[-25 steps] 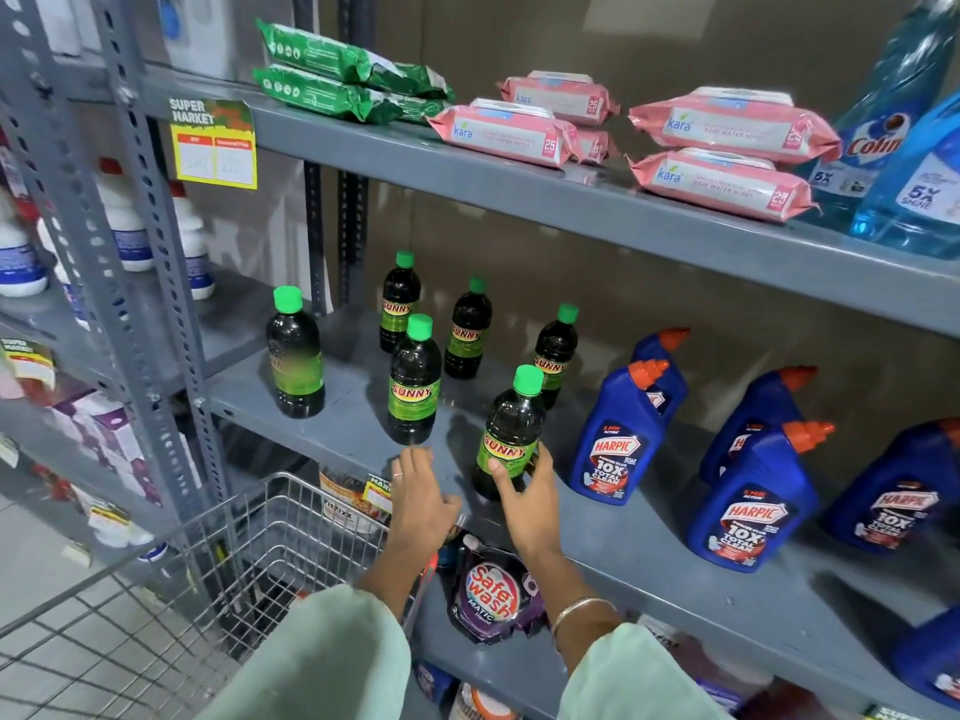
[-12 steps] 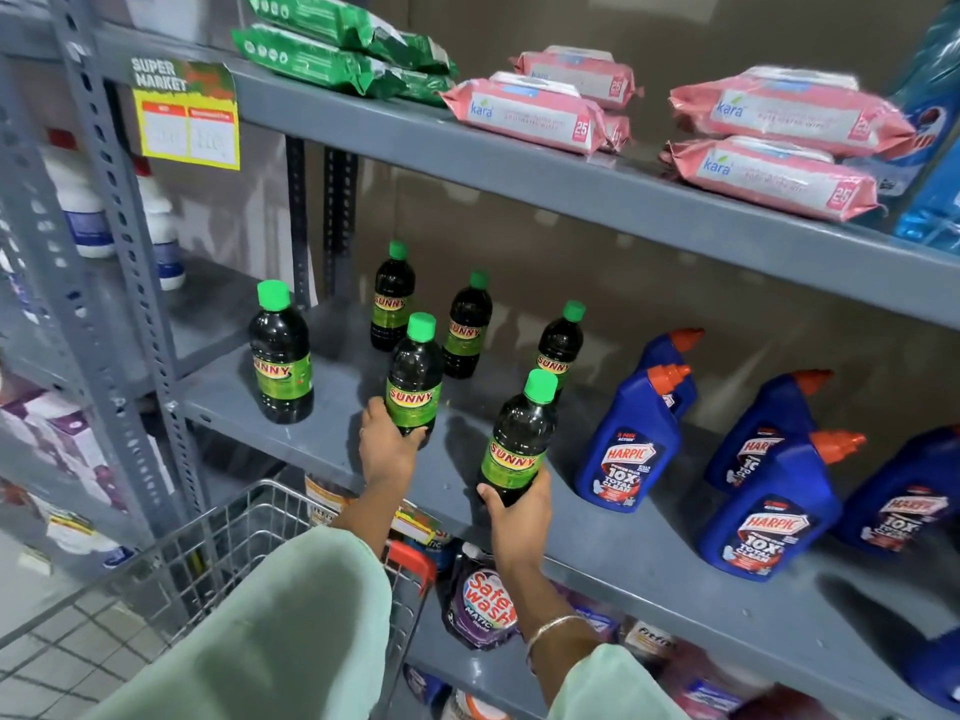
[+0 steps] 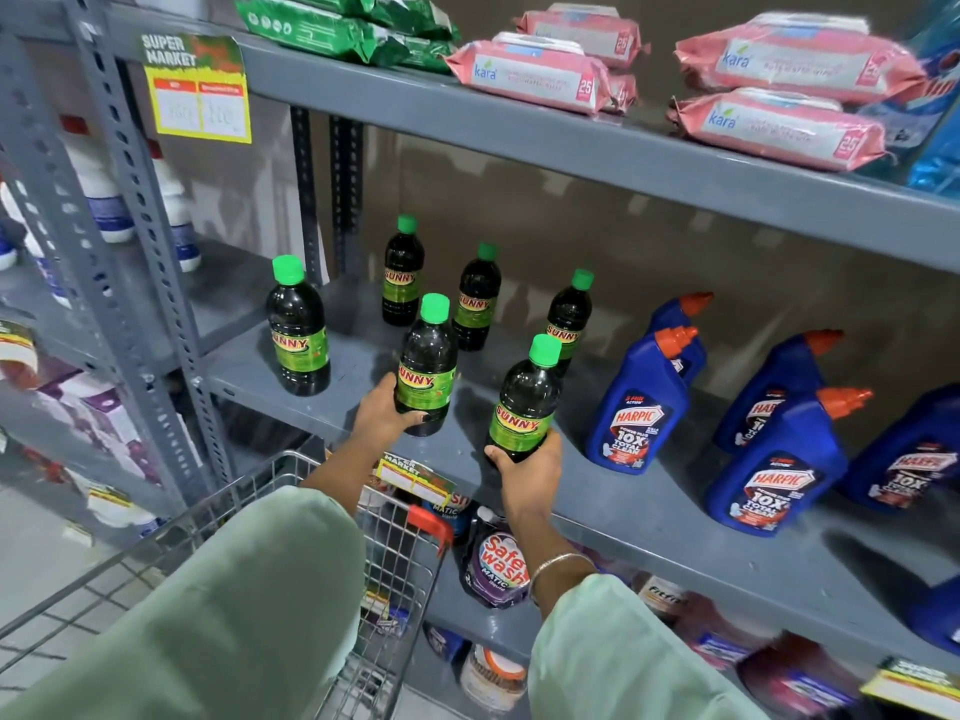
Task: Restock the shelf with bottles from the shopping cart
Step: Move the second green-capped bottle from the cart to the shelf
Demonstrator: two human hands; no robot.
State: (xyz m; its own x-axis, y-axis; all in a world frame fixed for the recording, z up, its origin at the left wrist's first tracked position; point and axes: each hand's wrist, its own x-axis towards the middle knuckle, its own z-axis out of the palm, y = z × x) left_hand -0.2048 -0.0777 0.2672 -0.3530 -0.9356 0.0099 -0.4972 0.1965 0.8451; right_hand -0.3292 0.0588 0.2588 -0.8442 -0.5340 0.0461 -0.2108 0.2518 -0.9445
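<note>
Several dark Sunny bottles with green caps stand on the grey middle shelf [image 3: 597, 504]. My left hand [image 3: 383, 414] grips the base of one front bottle [image 3: 427, 366], which stands upright on the shelf. My right hand [image 3: 527, 472] holds the base of another front bottle [image 3: 524, 402], tilted slightly right near the shelf's front edge. A lone bottle [image 3: 298, 327] stands at the left; three more [image 3: 475, 298] stand behind. The wire shopping cart [image 3: 291, 478] is below my arms, its inside mostly hidden by my sleeves.
Blue Harpic bottles [image 3: 639, 402] with orange caps fill the shelf's right half. Pink Kara packs [image 3: 535, 75] and green packs [image 3: 337, 28] lie on the shelf above. A purple Safewash pouch [image 3: 493, 563] sits on the shelf below. A grey upright post [image 3: 145, 241] stands left.
Both hands went from resting at the shelf edge to gripping the two front bottles. The view has come closer to the shelf.
</note>
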